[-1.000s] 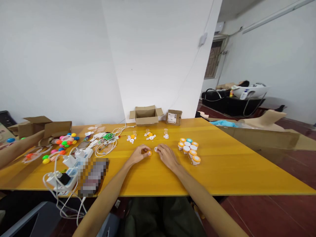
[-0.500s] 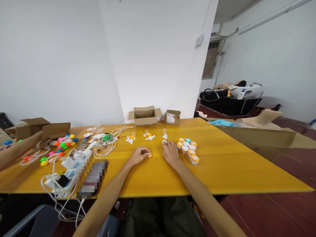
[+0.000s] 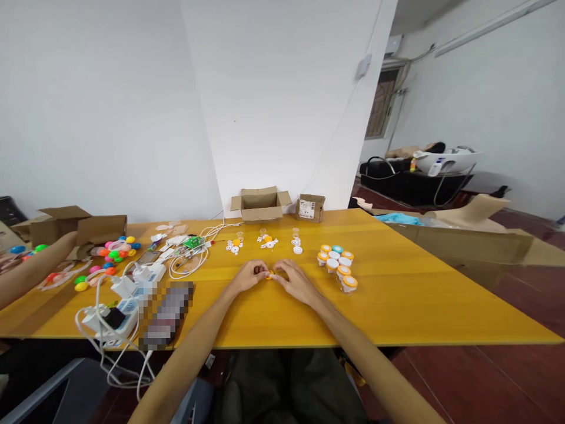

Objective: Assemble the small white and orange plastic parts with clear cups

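My left hand [image 3: 249, 277] pinches a small orange ring-like lid [image 3: 269, 275] over the middle of the table. From the other side, my right hand [image 3: 295, 281] has its thumb and fingertips at the same lid, and its fingers are curled. Much of the lid is hidden by the fingers. Beyond the hands lie three small groups of parts: white discs with orange pieces [image 3: 236, 242] on the left, more discs and an orange piece [image 3: 268, 240] in the centre, and a white round disc [image 3: 298, 250] below patterned discs on the right.
Several clear jars with orange, white and teal lids [image 3: 334, 263] stand to the right. Cardboard boxes [image 3: 260, 213] are at the back. A power strip [image 3: 132, 306], cables and colourful plastic balls [image 3: 115, 254] occupy the left, where another person's arm [image 3: 39, 268] reaches in.
My right hand has moved left from the white disc at the right-hand group to the orange lid. My left hand stays at the lid. The view has shifted slightly.
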Demonstrator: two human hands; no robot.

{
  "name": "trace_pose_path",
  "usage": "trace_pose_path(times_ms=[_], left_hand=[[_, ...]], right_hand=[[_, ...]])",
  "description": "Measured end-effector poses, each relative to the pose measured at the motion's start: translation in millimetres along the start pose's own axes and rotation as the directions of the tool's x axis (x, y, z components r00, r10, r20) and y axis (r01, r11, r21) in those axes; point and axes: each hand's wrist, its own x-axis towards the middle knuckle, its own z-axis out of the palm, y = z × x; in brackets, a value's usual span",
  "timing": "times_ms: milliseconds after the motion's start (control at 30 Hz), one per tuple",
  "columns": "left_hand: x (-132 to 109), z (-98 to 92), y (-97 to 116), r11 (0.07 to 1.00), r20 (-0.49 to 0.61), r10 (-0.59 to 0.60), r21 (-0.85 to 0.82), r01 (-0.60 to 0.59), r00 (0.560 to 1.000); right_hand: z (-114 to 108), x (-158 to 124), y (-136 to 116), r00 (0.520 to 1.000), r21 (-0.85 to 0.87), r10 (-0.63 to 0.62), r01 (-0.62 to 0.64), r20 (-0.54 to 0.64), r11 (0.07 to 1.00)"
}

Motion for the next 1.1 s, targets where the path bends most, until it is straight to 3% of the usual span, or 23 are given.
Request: trace_pose_path(times_ms=[233,800,1100], left_hand=[[0.6,1.0,1.5,1.000,0.023,-0.001,0.011,0.000,1.000],[-1.4,-3.0,2.8,0.999,0.101,0.031,0.023,-0.033,0.994],[-2.1,-2.9,4.2,0.997,0.106,0.014,0.080,-0.023,0.994]], right_hand=[[7.0,7.3,-5.5,0.999,0.128,0.013,-0.019,0.048,0.992],[6.8,16.5,-0.9,0.986,0.239,0.108,-0.136,0.129,0.961],[2.8,23.1,-12.4,0.970,0.126,0.197,-0.215,0.144,0.968]])
